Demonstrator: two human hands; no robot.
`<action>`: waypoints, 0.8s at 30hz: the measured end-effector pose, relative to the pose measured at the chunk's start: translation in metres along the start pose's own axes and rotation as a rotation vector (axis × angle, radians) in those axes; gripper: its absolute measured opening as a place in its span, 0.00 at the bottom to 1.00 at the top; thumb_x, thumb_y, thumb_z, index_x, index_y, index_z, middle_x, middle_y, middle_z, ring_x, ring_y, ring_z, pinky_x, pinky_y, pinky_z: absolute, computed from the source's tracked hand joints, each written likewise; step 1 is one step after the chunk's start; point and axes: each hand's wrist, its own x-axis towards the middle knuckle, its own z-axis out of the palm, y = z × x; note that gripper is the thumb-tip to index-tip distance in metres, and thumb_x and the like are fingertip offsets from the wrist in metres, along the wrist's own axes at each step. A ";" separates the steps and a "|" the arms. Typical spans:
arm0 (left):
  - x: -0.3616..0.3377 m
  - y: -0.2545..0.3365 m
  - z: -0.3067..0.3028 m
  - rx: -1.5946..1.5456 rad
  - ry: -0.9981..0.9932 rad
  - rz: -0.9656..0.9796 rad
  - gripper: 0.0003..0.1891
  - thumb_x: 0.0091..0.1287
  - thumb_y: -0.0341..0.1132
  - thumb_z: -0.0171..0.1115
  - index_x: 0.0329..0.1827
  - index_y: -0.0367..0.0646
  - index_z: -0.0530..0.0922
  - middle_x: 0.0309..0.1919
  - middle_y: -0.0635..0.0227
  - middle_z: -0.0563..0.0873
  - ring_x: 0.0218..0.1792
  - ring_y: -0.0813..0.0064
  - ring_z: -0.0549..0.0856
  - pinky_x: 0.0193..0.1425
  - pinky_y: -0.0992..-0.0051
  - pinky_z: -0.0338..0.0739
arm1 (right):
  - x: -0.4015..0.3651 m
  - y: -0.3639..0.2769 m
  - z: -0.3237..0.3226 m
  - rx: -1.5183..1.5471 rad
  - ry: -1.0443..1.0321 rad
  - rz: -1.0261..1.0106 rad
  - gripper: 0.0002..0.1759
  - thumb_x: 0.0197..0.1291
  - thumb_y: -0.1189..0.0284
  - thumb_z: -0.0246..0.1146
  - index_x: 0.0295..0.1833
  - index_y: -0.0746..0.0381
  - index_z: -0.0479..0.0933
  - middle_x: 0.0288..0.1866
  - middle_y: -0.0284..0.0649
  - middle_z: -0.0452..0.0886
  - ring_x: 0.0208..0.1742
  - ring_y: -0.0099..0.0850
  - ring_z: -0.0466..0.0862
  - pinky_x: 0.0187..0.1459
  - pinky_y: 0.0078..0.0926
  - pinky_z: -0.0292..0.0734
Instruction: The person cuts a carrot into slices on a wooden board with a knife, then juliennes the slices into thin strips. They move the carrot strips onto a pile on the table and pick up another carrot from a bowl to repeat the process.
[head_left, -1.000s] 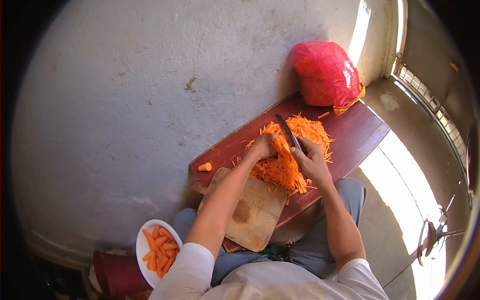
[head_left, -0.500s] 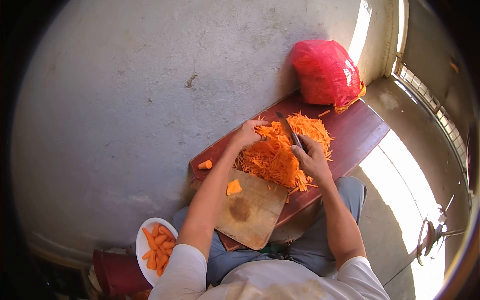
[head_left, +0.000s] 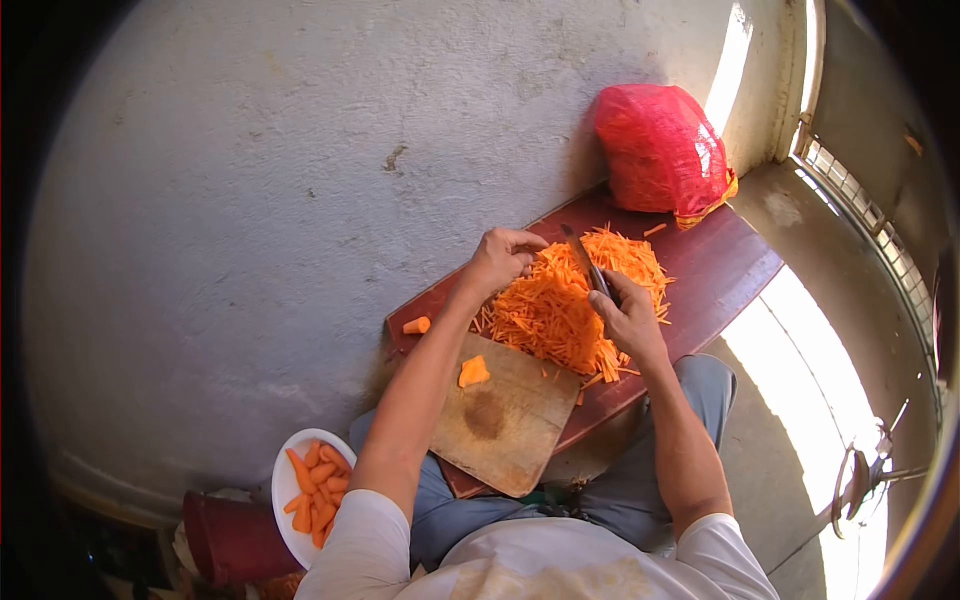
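A large heap of shredded carrot (head_left: 550, 312) lies on the dark red board (head_left: 715, 262). My right hand (head_left: 628, 308) is closed round the handle of a knife (head_left: 582, 256), whose blade points up and left over the heap. At the heap's upper left edge is my left hand (head_left: 502, 260), its fingers curved and apart, with nothing visible in them. A wooden chopping board (head_left: 520, 405) lies nearer my body, with a flat piece of carrot (head_left: 473, 371) on it. Left of it, a carrot stub (head_left: 416, 325) sits on the red surface.
A red mesh bag (head_left: 660, 150) stands at the far end against the wall. At lower left, a white bowl (head_left: 287, 490) holds several peeled carrots beside a dark red bucket (head_left: 230, 540). A metal stand (head_left: 862, 475) is on the floor at right.
My left hand has lifted slightly up and back from the shreds at the heap's edge. My right hand still holds the knife in nearly the same place. The view has shifted a little.
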 end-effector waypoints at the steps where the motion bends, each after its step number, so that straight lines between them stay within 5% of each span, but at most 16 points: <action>1: -0.001 -0.005 0.000 -0.038 0.036 -0.006 0.18 0.72 0.16 0.67 0.63 0.34 0.92 0.55 0.56 0.97 0.52 0.71 0.95 0.57 0.71 0.90 | 0.000 0.000 0.000 -0.014 -0.001 -0.012 0.19 0.77 0.70 0.70 0.64 0.72 0.82 0.33 0.37 0.78 0.36 0.24 0.76 0.39 0.31 0.75; 11: -0.056 -0.028 0.012 0.189 0.100 -0.035 0.13 0.74 0.30 0.75 0.57 0.35 0.94 0.46 0.54 0.98 0.45 0.67 0.95 0.52 0.63 0.89 | -0.002 -0.001 0.000 -0.049 -0.006 -0.002 0.21 0.77 0.70 0.71 0.68 0.71 0.82 0.33 0.38 0.78 0.36 0.24 0.76 0.39 0.31 0.75; 15: -0.119 -0.036 0.008 0.239 0.115 -0.060 0.17 0.73 0.34 0.78 0.61 0.34 0.92 0.51 0.53 0.95 0.49 0.59 0.94 0.57 0.63 0.88 | -0.004 -0.002 0.002 -0.004 -0.019 0.021 0.21 0.77 0.70 0.71 0.68 0.71 0.82 0.34 0.34 0.77 0.35 0.22 0.75 0.38 0.28 0.74; 16: -0.135 -0.049 0.004 0.243 0.104 -0.073 0.22 0.68 0.34 0.81 0.64 0.36 0.90 0.58 0.54 0.92 0.59 0.54 0.91 0.67 0.62 0.86 | -0.004 0.003 0.002 -0.033 -0.055 0.009 0.23 0.81 0.69 0.69 0.74 0.67 0.80 0.32 0.27 0.75 0.25 0.17 0.73 0.28 0.23 0.70; 19: -0.185 -0.071 -0.002 0.401 0.217 0.092 0.27 0.62 0.33 0.85 0.65 0.39 0.90 0.58 0.57 0.92 0.61 0.58 0.90 0.67 0.61 0.85 | -0.007 0.005 0.009 -0.064 -0.040 -0.034 0.24 0.81 0.69 0.70 0.75 0.67 0.80 0.32 0.26 0.75 0.24 0.17 0.73 0.27 0.23 0.69; 20: -0.200 -0.071 -0.003 0.325 0.194 -0.019 0.31 0.58 0.32 0.87 0.67 0.40 0.90 0.61 0.57 0.91 0.69 0.55 0.86 0.75 0.60 0.81 | -0.008 0.004 0.011 -0.085 -0.051 -0.054 0.23 0.80 0.69 0.70 0.74 0.69 0.80 0.34 0.28 0.77 0.29 0.17 0.75 0.32 0.23 0.72; 24: -0.221 -0.091 -0.007 0.355 0.196 0.051 0.29 0.57 0.30 0.86 0.65 0.39 0.91 0.60 0.56 0.91 0.69 0.54 0.85 0.75 0.62 0.80 | -0.021 -0.013 0.022 -0.165 -0.158 -0.077 0.22 0.80 0.70 0.71 0.71 0.71 0.81 0.39 0.30 0.79 0.40 0.19 0.75 0.43 0.24 0.75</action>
